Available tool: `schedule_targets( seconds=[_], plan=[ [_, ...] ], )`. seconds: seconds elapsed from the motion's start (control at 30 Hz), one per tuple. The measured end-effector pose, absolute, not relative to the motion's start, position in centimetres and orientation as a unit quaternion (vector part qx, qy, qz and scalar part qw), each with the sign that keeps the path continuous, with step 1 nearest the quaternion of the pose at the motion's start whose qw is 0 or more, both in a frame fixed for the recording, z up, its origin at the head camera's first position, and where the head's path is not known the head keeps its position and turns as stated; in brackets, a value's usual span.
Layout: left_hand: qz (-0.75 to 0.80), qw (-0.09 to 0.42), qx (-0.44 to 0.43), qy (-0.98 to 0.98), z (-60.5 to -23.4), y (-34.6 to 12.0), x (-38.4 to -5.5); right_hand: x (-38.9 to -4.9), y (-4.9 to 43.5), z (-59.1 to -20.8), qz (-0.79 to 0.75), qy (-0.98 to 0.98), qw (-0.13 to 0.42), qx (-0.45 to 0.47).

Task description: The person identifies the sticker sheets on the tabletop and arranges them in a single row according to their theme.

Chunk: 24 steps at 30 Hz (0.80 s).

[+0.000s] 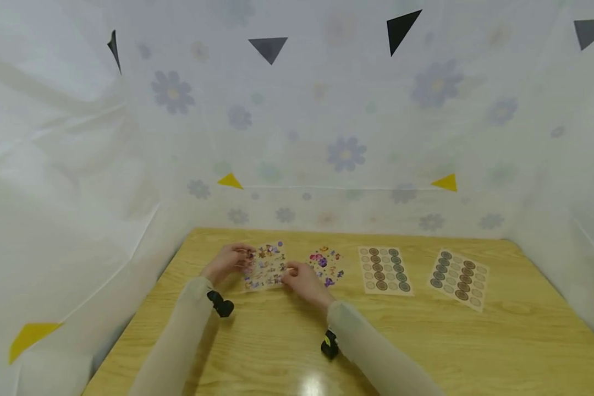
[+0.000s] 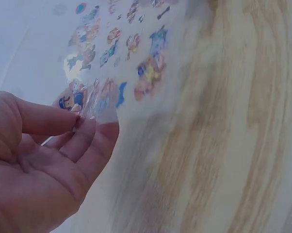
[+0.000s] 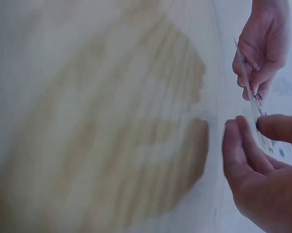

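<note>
A clear sticker sheet (image 1: 266,269) with small cartoon figures is held up slightly tilted over the table. My left hand (image 1: 230,259) pinches its left edge between thumb and fingers, as the sticker sheet (image 2: 107,104) in the left wrist view shows. At the opposite edge is my right hand (image 1: 307,283). In the right wrist view, the right thumb (image 3: 277,127) meets the sheet's face, and a gap separates it from the fingers (image 3: 235,145). Just right of that hand lies another clear sheet with purple and red flower-like stickers (image 1: 322,261).
Two sheets of round stickers in brown, grey and cream lie farther right, a straight one (image 1: 378,269) and a slanted one (image 1: 459,278). The wooden table (image 1: 277,341) is enclosed by white flowered curtains (image 1: 302,132) at the back and sides.
</note>
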<state>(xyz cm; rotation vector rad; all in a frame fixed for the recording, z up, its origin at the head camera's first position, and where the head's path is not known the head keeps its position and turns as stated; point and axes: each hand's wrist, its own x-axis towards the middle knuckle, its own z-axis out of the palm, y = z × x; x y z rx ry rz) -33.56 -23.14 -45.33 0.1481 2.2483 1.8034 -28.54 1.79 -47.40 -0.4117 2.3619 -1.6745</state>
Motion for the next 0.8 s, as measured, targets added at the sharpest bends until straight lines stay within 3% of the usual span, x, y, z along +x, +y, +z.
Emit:
schedule_targets(
  seconds=[0.37,0.8],
  plan=[
    [0.641,0.161,0.098,0.744,-44.5,-22.7,-32.4,-26.1,3.6,-46.9,-0.688,0.716,0.062,-0.101],
    [0.624,0.183,0.168,0.741,-43.8,-22.1,-30.2,-21.2,6.8,-46.0,-0.709,0.688,0.103,-0.118]
  ],
)
